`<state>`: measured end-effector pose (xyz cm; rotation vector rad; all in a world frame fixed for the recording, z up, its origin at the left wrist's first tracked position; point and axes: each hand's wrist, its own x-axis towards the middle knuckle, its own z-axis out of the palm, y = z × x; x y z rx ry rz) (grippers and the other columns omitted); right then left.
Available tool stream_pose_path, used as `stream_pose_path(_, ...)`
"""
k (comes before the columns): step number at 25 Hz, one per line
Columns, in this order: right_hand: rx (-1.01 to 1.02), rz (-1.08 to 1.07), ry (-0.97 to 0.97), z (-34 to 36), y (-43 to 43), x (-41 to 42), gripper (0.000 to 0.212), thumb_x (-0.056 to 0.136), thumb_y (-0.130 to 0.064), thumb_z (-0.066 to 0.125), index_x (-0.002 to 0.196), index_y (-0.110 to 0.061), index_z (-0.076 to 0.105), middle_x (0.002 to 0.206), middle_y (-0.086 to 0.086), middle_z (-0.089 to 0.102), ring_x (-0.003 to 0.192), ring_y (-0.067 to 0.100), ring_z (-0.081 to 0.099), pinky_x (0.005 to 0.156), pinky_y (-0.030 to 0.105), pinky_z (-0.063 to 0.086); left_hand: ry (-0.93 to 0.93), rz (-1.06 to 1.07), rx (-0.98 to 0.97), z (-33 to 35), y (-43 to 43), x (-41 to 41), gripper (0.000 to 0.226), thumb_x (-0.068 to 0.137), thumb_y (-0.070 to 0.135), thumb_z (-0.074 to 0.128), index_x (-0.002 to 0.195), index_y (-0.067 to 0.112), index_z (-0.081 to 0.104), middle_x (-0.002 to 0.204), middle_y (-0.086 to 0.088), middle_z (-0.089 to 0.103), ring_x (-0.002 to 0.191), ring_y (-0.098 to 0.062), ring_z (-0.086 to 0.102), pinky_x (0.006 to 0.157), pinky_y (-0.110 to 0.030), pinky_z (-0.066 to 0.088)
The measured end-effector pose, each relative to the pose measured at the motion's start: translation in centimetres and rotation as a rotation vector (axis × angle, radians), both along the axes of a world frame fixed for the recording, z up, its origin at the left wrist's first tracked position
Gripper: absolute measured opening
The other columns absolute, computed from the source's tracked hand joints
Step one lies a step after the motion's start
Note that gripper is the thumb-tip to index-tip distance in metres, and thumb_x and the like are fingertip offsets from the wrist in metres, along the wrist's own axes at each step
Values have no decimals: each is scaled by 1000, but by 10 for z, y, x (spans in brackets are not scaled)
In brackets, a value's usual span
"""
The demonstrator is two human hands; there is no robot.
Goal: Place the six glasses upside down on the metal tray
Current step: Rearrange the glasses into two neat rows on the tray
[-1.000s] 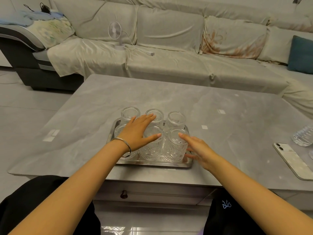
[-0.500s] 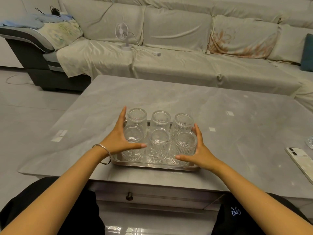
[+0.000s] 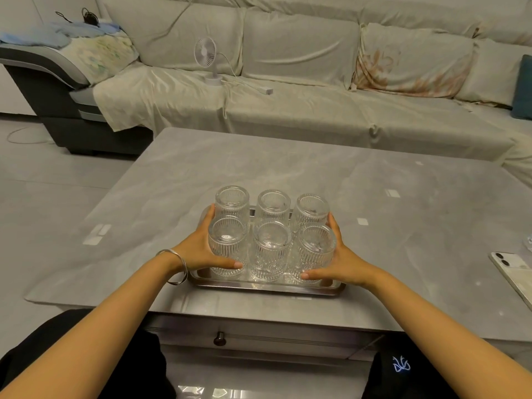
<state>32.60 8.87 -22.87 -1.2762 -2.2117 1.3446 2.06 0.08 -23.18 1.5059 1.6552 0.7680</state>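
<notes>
Several ribbed clear glasses [image 3: 270, 249] stand upside down in two rows of three on the metal tray [image 3: 267, 287], near the front edge of the grey table [image 3: 403, 226]. My left hand [image 3: 198, 251], with a bangle on the wrist, lies flat against the left side of the group, its thumb across the foot of the front-left glass [image 3: 227, 246]. My right hand [image 3: 342, 260] mirrors it against the front-right glass [image 3: 316, 251], thumb in front. Neither hand lifts a glass.
A white phone [image 3: 515, 275] lies at the table's right edge, with a bit of another glass object [image 3: 529, 243] just beyond it. A covered sofa [image 3: 288, 110] with a small white fan [image 3: 205, 53] runs behind the table. A drawer knob [image 3: 220, 338] sits below the front edge.
Both hands came off the tops of the glasses and moved out to the left and right sides of the group, then settled closer against it.
</notes>
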Motion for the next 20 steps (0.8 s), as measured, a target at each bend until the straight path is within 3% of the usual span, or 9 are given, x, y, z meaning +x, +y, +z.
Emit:
stream_pose_path(9, 41, -33, 12, -3, 0, -5, 152, 40, -59, 86, 142, -43, -24, 161, -6, 2, 147, 17, 14, 119, 48, 21, 11, 3, 37, -1, 4, -1, 137, 40, 53, 86, 143, 34, -3, 154, 4, 19, 137, -16, 30, 114, -42, 28)
stream_pose_path(15, 103, -42, 27, -6, 0, -8, 142, 39, -62, 85, 131, -58, -23, 160, -13, -1, 147, 19, 15, 118, 50, 21, 9, -30, 80, 2, 4, -3, 132, 41, 52, 86, 142, 38, 2, 151, 11, 22, 132, -6, 33, 108, -26, 28)
stream_pose_path(20, 110, -42, 18, -9, 1, -8, 146, 38, -64, 85, 136, -53, -23, 161, -11, -4, 147, 19, 13, 118, 50, 21, 5, -10, 60, 0, 1, -3, 134, 43, 50, 86, 143, 37, -2, 153, 8, 22, 134, -10, 32, 113, -35, 29)
